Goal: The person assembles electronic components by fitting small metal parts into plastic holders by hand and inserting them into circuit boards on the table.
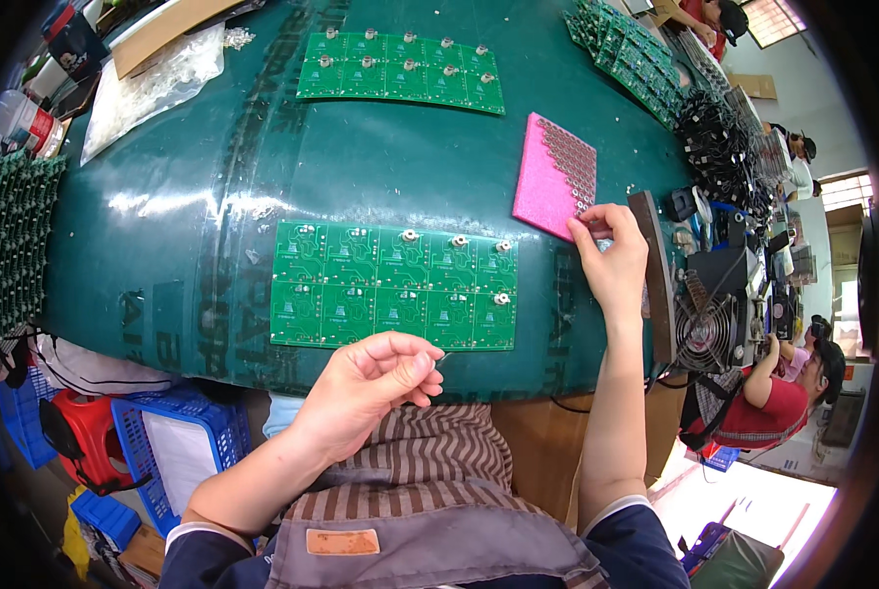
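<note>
My left hand (378, 381) is closed in a pinch just in front of the near green circuit board panel (346, 294). A tiny metal part (441, 357) pokes out at its fingertips; its exact kind is too small to tell. Several small round metal components (460, 240) stand on that panel, along its far row and at its right end. To the right, my right hand (614, 257) pinches at the near corner of a pink foam block (540, 187). Rows of small round metal components (569, 157) are set in the foam. What those fingertips hold, if anything, is hidden.
Another green panel (390, 79) with upright components lies farther back. Stacked circuit boards stand at left (12, 240) and far right (626, 59). A plastic bag (155, 88) lies at back left. A fan (706, 332) stands beside my right arm. Other people sit along the right.
</note>
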`<state>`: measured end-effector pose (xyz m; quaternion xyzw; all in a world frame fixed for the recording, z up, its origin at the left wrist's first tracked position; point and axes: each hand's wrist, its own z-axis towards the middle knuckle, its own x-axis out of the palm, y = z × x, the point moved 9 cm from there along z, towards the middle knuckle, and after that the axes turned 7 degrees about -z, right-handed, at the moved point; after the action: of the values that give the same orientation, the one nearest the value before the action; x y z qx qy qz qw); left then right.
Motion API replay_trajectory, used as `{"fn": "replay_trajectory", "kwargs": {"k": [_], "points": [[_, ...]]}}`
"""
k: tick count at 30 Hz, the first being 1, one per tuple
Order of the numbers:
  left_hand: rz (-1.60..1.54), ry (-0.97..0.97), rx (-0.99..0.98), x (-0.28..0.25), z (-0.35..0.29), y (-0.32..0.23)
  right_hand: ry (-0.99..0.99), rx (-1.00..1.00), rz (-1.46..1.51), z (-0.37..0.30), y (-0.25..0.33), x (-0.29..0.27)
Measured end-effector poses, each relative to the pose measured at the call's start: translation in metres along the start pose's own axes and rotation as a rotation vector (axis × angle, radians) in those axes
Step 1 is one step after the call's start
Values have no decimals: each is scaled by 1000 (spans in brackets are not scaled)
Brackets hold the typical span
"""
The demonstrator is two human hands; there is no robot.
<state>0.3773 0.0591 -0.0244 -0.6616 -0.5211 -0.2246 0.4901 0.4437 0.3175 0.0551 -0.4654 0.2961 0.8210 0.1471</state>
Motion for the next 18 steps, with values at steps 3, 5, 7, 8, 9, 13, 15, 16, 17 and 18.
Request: {"fn": "replay_trajectory", "kwargs": {"k": [3, 5, 7, 8, 9, 13, 15, 16, 17, 18], "points": [[18, -69, -2, -1, 1, 0, -19, 97, 81, 2, -10, 4], [22, -79, 0, 1, 3, 0, -17, 159, 94, 1, -13, 6], [28, -86, -1, 1, 4, 0, -28, 64, -16, 3, -2, 6], [27, -62, 1, 3, 5, 0, -28, 64, -15, 4, -1, 6], [25, -38, 3, 4, 6, 0, -25, 60, -36, 4, 1, 6], [-23, -2, 7, 10, 9, 0, -34, 91, -73, 1, 1, 7], [-41, -1, 29, 11, 9, -1, -51, 98, -119, -3, 3, 4], [-41, -5, 33, 10, 9, -1, -69, 108, -169, -5, 4, 2], [-51, -13, 50, 10, 10, -1, -69, 108, -169, -6, 4, 2], [-60, -22, 68, 9, 11, -2, -72, 107, -136, -7, 5, 2]]}}
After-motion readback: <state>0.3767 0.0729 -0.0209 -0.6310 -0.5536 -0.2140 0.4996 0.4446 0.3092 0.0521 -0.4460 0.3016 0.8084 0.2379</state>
